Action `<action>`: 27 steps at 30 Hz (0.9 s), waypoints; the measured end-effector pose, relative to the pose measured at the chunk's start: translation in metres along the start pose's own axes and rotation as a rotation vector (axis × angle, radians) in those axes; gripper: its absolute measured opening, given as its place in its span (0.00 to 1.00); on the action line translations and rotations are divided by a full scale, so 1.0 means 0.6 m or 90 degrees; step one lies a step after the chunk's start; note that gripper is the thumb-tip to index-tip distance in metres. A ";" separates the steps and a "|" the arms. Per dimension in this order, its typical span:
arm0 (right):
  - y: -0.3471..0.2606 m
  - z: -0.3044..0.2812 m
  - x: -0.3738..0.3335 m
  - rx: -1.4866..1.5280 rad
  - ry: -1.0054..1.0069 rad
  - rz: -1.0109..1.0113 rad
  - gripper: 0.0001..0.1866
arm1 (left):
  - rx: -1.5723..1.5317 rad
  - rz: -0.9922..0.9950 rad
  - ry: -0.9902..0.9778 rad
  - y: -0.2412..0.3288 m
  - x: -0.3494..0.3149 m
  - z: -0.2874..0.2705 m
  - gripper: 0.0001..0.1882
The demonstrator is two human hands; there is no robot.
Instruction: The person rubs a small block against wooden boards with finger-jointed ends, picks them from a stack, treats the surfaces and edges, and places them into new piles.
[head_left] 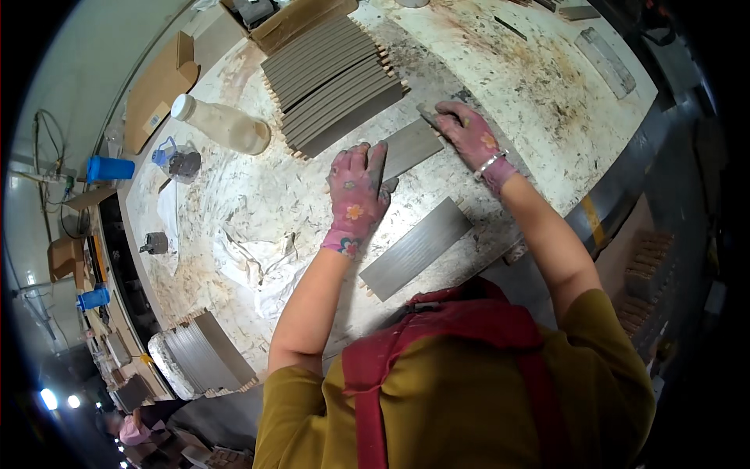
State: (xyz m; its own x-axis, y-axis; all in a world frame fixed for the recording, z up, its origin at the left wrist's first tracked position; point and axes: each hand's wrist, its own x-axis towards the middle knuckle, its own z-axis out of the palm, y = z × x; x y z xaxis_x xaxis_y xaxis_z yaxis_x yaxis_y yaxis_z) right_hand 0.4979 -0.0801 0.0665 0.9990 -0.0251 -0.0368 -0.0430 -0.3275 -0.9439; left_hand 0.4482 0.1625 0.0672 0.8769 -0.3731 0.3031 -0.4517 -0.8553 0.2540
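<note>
A flat grey rectangular plate (414, 148) lies slanted on the table between my hands. My left hand (355, 195), in a pink flowered glove with dark, soiled fingertips, is closed over the plate's left end, fingers on its far side and thumb on its near side. At the right end, my right hand (469, 141), gloved alike and with a bracelet at the wrist, has its fingers curled round a narrow dark piece (426, 116) whose kind I cannot make out. Nearer me lies a second grey plate (418, 248) with small tan pegs at its short ends.
Beyond my hands stand two rows of stacked grey plates (336, 82). To the left are a capped cloudy bottle (226, 127), a small clear jug (181, 162) and a crumpled white cloth (258, 262). More plates (207, 356) stand at the near-left table edge; a worn block (605, 62) lies far right.
</note>
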 end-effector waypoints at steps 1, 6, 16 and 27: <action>-0.001 0.004 0.003 -0.002 -0.004 0.000 0.25 | -0.001 -0.004 0.001 0.004 0.001 -0.002 0.34; 0.002 0.008 -0.012 -0.195 0.049 -0.104 0.22 | 0.007 -0.037 -0.054 0.013 0.008 -0.012 0.33; -0.028 -0.067 -0.128 -0.121 -0.046 -0.006 0.21 | 0.045 0.035 0.026 0.040 -0.011 -0.017 0.31; -0.165 0.100 -0.032 -0.398 -0.373 -0.448 0.19 | -0.094 -0.027 -0.040 0.098 -0.037 0.036 0.24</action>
State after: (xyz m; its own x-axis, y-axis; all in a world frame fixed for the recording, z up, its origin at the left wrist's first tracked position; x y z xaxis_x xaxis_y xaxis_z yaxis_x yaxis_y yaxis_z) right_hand 0.4835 0.0096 0.1412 0.6472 0.7499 0.1368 0.7024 -0.5169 -0.4893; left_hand 0.4055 0.1127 0.0552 0.9019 -0.3641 0.2325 -0.4298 -0.8103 0.3983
